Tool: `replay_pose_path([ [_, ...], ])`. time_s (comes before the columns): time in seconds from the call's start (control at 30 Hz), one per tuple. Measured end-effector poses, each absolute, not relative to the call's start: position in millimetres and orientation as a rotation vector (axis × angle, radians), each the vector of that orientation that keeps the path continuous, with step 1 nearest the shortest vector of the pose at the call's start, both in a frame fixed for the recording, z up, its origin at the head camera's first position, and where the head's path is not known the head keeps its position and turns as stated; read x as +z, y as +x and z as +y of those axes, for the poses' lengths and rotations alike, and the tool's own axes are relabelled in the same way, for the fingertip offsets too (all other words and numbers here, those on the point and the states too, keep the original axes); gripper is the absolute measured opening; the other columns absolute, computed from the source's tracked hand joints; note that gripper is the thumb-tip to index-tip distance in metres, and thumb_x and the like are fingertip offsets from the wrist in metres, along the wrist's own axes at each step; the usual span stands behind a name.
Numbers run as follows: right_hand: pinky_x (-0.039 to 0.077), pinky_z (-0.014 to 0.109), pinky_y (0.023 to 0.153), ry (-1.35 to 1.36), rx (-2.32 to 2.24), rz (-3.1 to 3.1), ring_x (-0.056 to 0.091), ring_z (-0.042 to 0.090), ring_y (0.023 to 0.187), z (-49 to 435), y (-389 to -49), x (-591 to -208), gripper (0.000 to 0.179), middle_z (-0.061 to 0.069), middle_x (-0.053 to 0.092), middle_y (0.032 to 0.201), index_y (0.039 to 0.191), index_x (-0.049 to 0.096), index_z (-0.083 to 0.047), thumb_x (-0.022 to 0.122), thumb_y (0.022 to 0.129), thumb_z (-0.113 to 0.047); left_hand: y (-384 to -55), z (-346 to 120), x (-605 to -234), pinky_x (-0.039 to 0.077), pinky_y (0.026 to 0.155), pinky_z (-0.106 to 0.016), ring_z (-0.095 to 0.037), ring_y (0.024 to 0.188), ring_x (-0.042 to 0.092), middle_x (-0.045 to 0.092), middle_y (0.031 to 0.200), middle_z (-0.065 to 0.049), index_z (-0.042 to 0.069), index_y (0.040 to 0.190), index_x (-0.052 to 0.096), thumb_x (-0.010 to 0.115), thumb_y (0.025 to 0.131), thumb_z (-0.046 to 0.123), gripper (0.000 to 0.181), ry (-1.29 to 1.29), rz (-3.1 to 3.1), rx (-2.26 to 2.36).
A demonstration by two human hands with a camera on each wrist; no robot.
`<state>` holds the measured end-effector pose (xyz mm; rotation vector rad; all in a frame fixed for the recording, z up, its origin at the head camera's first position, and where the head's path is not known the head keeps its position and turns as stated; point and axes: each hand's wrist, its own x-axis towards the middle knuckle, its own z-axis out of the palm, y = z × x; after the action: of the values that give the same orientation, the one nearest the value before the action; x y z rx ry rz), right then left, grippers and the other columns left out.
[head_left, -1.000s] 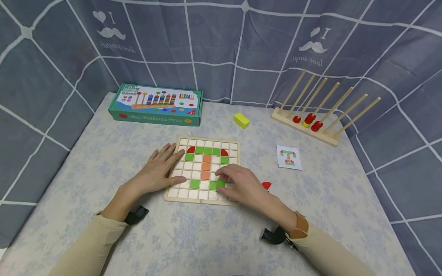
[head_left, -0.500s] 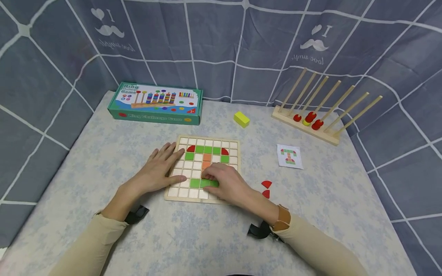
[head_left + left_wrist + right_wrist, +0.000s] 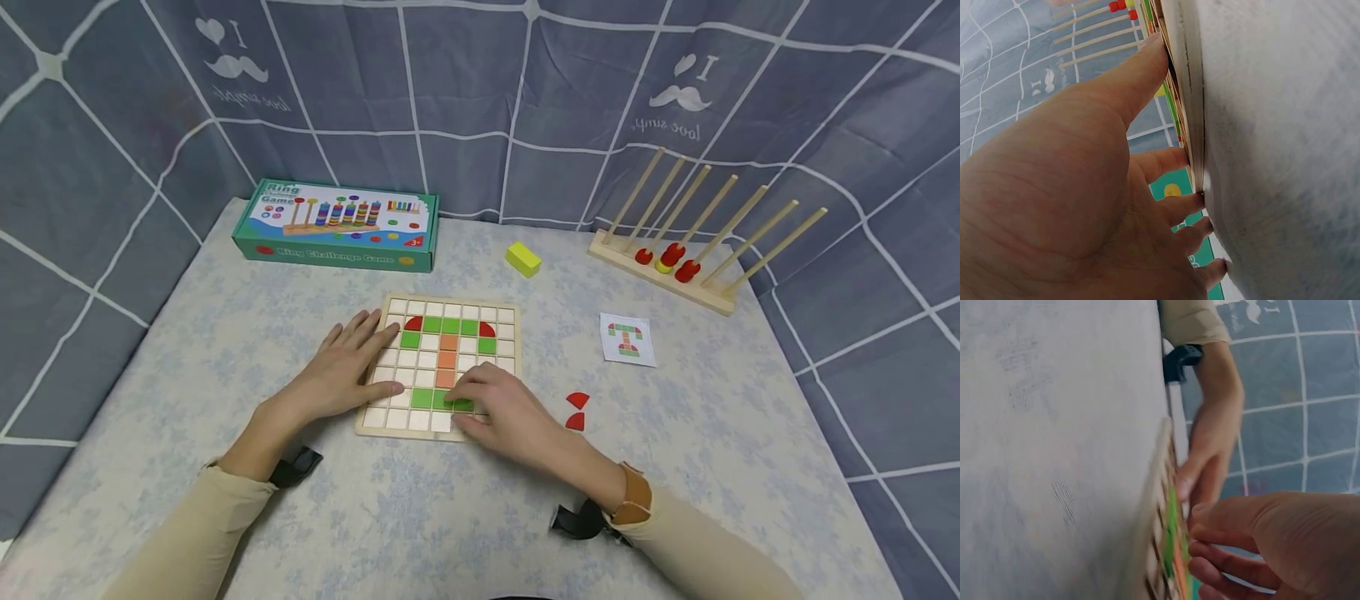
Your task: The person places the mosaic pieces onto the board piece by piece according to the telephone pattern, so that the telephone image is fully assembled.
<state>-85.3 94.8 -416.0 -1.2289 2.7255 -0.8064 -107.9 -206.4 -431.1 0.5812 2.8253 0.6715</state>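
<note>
A wooden grid board (image 3: 397,418) lies on the table, its squares mostly white. Green tiles (image 3: 451,325) and two red quarter-round tiles (image 3: 487,331) form an arch across its upper part, above a column of orange tiles (image 3: 446,360). Lower down runs a row of green tiles (image 3: 423,398), its right end partly covered by my right hand (image 3: 513,414). That hand hovers with thumb and index finger apart; in the right wrist view I see nothing between them. My left hand (image 3: 337,375) rests spread on the board's left edge, fingers straight, thumb on the squares.
Two loose red quarter-round tiles (image 3: 577,400) lie right of the board, with a pattern card (image 3: 609,354) beyond. Behind stand a green game box (image 3: 330,254), a yellow block (image 3: 523,259) and a wooden peg rack (image 3: 705,297) with several red and yellow rings.
My right hand moved left along the lower row, then drew back slightly right with its fingers parted. A green tile now fills the gap in that row. The left hand stayed put.
</note>
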Motion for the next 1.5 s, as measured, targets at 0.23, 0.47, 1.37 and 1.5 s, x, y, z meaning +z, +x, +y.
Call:
replay_pose_path([
  [0.23,0.059,0.04,0.088,-1.065,-0.895,2.799,0.069,0.021,0.108,144.3,-97.1,-406.4,0.02,0.004,0.074,0.116,0.114,0.08,-0.008,0.077,0.095,-0.003,-107.8,-206.4,-429.8,0.006,0.126,-0.071,-0.048,0.162,0.008,0.014,0.174,-0.027,0.007,0.167,0.03,0.072,0.097,0.052,0.093,0.577,2.818,0.672],
  [0.47,0.056,0.04,0.079,-0.83,-0.757,2.822,0.068,0.024,0.092,201.6,-114.6,-400.8,0.019,0.007,0.074,0.103,0.11,0.079,-0.006,0.082,0.091,-0.008,-106.1,-206.5,-428.8,0.006,0.126,-0.071,-0.048,0.162,0.008,0.014,0.174,-0.027,0.006,0.167,0.03,0.072,0.098,0.05,0.092,0.588,2.819,0.675],
  [1.37,0.055,0.031,0.072,-0.679,-0.776,2.866,0.066,0.017,0.081,198.1,-124.5,-406.2,0.017,0.001,0.069,0.09,0.091,0.074,-0.012,0.087,0.082,-0.007,-103.1,-206.9,-431.0,0.009,0.125,-0.072,-0.049,0.161,0.01,0.017,0.173,-0.028,0.005,0.165,0.033,0.074,0.097,0.049,0.091,0.598,2.831,0.699],
  [1.5,0.054,0.03,0.072,-0.776,-0.843,2.849,0.066,0.019,0.083,156.3,-130.7,-403.7,0.018,0.001,0.07,0.095,0.097,0.074,-0.012,0.086,0.085,-0.008,-102.9,-207.1,-431.0,0.008,0.125,-0.072,-0.049,0.161,0.01,0.017,0.173,-0.028,0.006,0.166,0.033,0.073,0.097,0.05,0.091,0.594,2.839,0.701],
])
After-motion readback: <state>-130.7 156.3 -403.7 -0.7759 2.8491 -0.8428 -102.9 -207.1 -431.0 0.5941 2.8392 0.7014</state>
